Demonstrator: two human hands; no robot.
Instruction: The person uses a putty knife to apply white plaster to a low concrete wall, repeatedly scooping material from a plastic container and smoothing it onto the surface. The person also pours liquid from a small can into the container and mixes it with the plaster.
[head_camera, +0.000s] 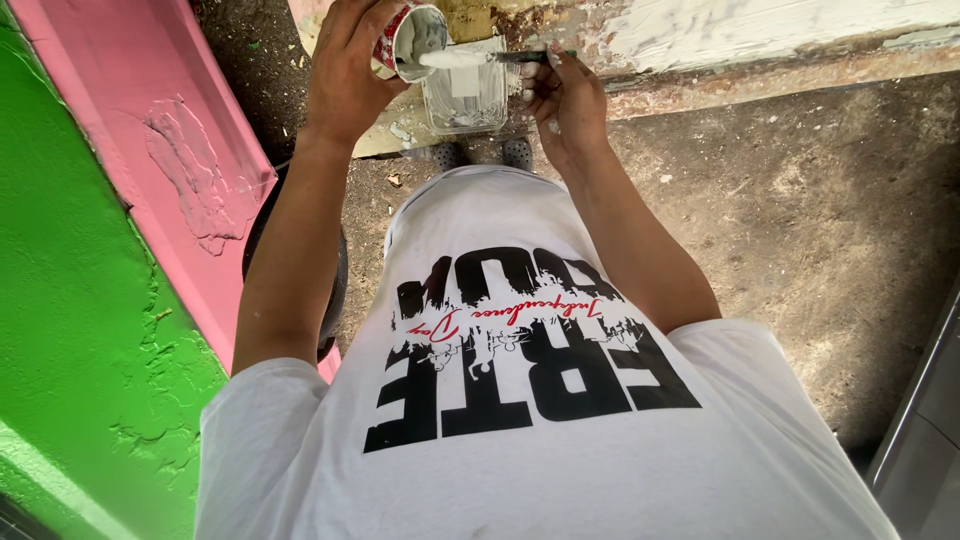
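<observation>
while i look straight down past my white shirt (520, 400), my left hand (345, 70) sits at about eleven o'clock, fingers wrapped around a small can (410, 38) that i tip on its side, mouth facing three o'clock. i judge the tilt is there so the thick white paste inside comes within reach of the blade. my right hand (565, 95) is at about twelve o'clock, closed in a narrow pinch on the handle of a putty knife (480, 58); its white-loaded blade points toward nine o'clock and reaches the can's mouth. white smears show on those fingers.

just below the can, between my hands, a clear tub (465, 98) rests on the ledge (760, 60), smeared white inside, placed, i think, to catch what falls. the ledge runs off toward two o'clock, its paint flaking.

both forearms reach forward and converge, elbows out, wrists bent inward so can and knife meet in front of me. my shoes (480, 152) peek out under the tub on the dirt floor (800, 220). at nine o'clock a pink wall band (130, 120) carries a rough filler patch, with green wall (70, 350) beside it.
</observation>
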